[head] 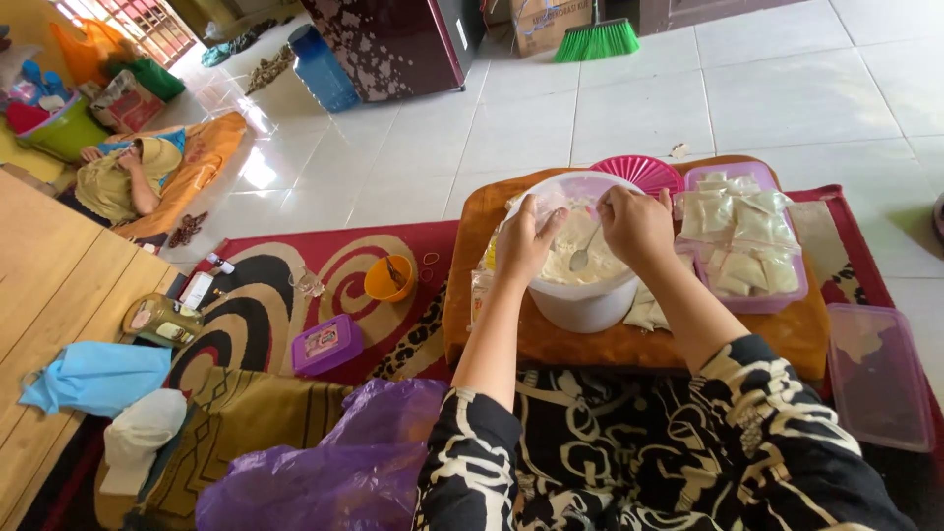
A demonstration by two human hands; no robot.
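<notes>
Head view: patterned rug [295,285], tiled floor [629,108]

The spoon [582,256] handle vanishes inside the right hand [637,224], the left hand [526,241] covers part of the tub [580,300] rim, and the clear box [878,374] is cut by the right edge.

A home living space, white tiled floor [629,108], patterned red rug [324,265], broom [596,39], person resting on floor mat [197,162]
</notes>
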